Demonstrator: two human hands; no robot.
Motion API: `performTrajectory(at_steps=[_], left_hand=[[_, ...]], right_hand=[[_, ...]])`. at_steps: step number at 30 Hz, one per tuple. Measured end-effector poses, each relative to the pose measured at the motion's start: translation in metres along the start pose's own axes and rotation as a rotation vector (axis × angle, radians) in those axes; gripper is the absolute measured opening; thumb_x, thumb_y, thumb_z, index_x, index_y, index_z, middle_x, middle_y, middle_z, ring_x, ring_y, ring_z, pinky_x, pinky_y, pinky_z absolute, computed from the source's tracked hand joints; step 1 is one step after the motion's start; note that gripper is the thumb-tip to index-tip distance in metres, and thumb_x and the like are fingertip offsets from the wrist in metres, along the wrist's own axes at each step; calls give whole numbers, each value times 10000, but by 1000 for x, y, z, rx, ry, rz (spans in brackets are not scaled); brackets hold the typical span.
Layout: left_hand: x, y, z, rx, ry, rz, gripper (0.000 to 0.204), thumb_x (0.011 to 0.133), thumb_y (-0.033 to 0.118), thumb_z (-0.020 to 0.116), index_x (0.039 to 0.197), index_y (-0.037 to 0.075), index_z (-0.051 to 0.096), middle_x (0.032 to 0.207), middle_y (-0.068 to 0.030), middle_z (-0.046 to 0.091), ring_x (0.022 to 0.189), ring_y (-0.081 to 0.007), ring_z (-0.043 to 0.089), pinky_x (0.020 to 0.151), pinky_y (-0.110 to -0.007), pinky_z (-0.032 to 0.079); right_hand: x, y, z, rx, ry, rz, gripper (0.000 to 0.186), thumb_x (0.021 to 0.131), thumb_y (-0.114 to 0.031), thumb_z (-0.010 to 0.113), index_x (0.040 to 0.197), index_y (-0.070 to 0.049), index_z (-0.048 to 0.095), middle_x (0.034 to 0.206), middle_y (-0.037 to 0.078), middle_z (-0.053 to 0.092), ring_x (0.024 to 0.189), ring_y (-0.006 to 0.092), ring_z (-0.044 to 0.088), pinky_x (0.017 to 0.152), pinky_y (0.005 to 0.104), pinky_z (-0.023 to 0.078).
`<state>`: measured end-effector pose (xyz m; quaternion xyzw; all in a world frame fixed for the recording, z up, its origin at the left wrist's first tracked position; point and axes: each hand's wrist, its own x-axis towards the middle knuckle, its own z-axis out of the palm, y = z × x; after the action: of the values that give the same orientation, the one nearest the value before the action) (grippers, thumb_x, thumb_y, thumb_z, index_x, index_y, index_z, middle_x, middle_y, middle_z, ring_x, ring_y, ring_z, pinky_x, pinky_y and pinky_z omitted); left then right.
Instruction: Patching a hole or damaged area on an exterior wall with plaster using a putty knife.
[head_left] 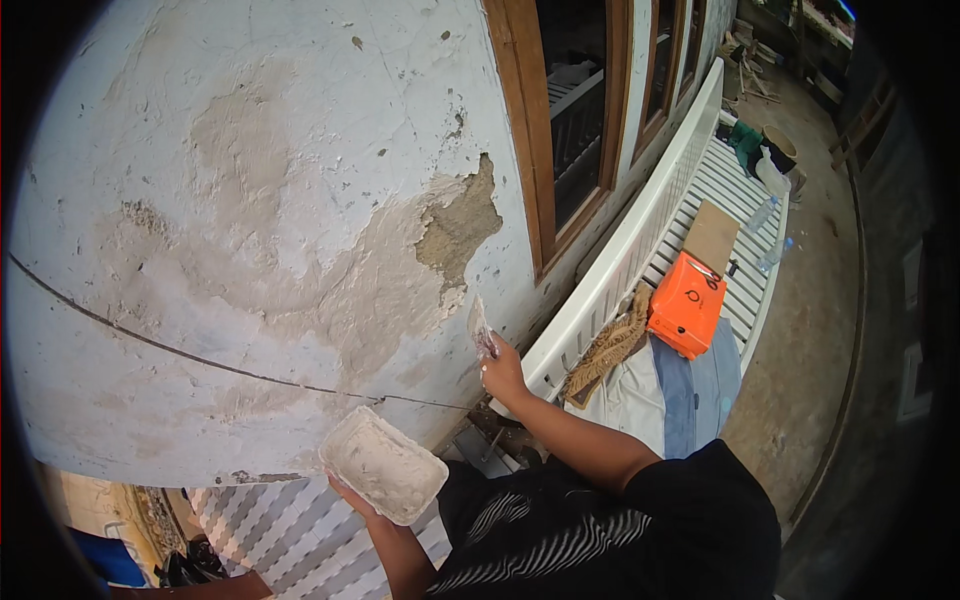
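Note:
My left hand (352, 497) holds a white rectangular tub (438, 482) from beneath and the side, tilted in front of my body. Pale, thick filler (372, 452) coats its inside. My right hand (503, 368) is closed around a putty knife (477, 316), whose blade points up close to the wall; whether it touches I cannot tell. Above the blade, a rough grey-brown hollow (460, 228) shows where the wall's surface has come away. Smeared beige filler (365, 285) spreads left of that hollow over the white painted wall (330, 60).
Right of the hollow stands a brown wooden window frame (522, 130). A white slatted bench (668, 215) runs along the wall, bearing an orange box (690, 300), a brown board (712, 236), cloths (690, 390) and plastic bottles (765, 212). A dark line (200, 358) crosses the wall low down.

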<state>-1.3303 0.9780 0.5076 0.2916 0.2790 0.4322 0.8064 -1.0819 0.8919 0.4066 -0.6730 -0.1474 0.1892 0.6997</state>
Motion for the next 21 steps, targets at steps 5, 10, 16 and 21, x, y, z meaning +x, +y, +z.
performTrajectory(at_steps=[5, 10, 16, 21], left_hand=[[-10, 5, 10, -66, 2, -22, 659, 888, 601, 376, 1331, 119, 459, 1291, -123, 535, 1115, -349, 557, 924, -535, 469], [-13, 9, -8, -86, -84, -32, 642, 885, 593, 406, 1327, 132, 467, 1299, -112, 536, 1122, -344, 557, 935, -543, 459], [-12, 14, -17, -58, -59, -50, 659, 884, 609, 385, 1346, 143, 448, 1320, -114, 517, 1140, -354, 544, 943, -552, 451], [-9, 10, -14, -74, -120, -73, 669, 885, 607, 379, 1371, 150, 424, 1358, -122, 485, 1186, -364, 508, 979, -564, 416]], right_hand=[[40, -10, 9, -200, 123, -50, 311, 823, -29, 528, 1116, 75, 552, 901, 274, 622, 834, 404, 613, 750, 406, 479], [37, -18, 52, -245, 84, 36, 272, 796, -56, 573, 1026, 89, 569, 922, 290, 608, 856, 435, 597, 754, 462, 472], [12, -22, 79, -415, 125, -87, 182, 757, -57, 591, 902, 51, 569, 855, 242, 593, 868, 400, 560, 778, 471, 447], [6, -20, 80, -449, 79, -146, 193, 735, -49, 598, 906, 39, 574, 863, 215, 597, 871, 393, 559, 792, 465, 453]])
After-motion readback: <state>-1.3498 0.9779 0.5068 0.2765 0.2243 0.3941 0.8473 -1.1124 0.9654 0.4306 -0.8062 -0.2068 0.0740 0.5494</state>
